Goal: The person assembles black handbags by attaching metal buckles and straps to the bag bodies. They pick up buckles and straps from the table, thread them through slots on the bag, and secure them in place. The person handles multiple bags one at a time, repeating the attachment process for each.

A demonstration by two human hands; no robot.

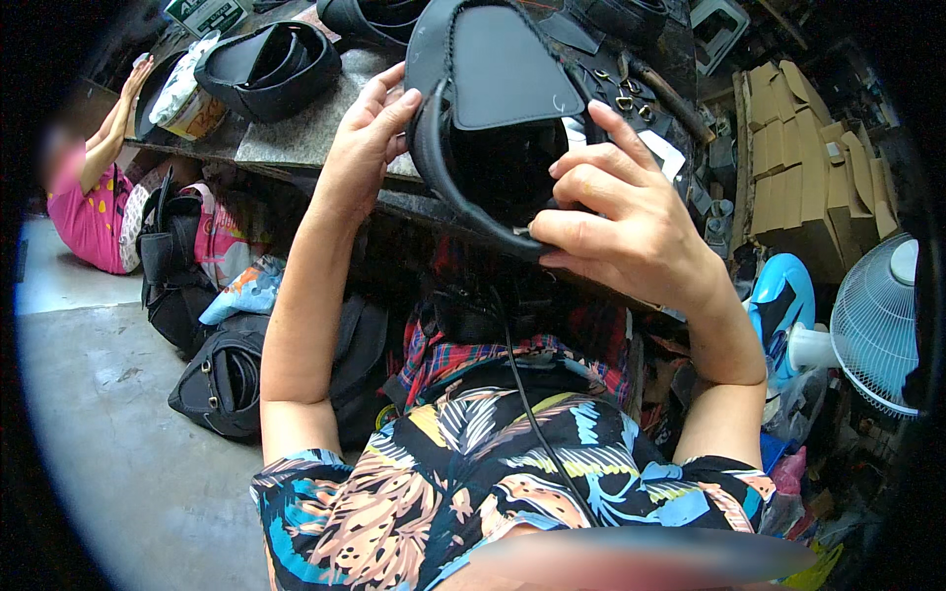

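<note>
A black bag shell, rounded and open toward me, is held up in front of the grey worktable. My left hand grips its left rim, fingers curled over the edge. My right hand holds the lower right rim, index finger stretched up along the side. The bag's dark inside shows between both hands. Another black bag shell lies on the table at the back left.
A person in a pink top sits at the far left, arm raised to the table. Black bags lie on the concrete floor under the table. Cardboard boxes are stacked at right, with a white fan beside them.
</note>
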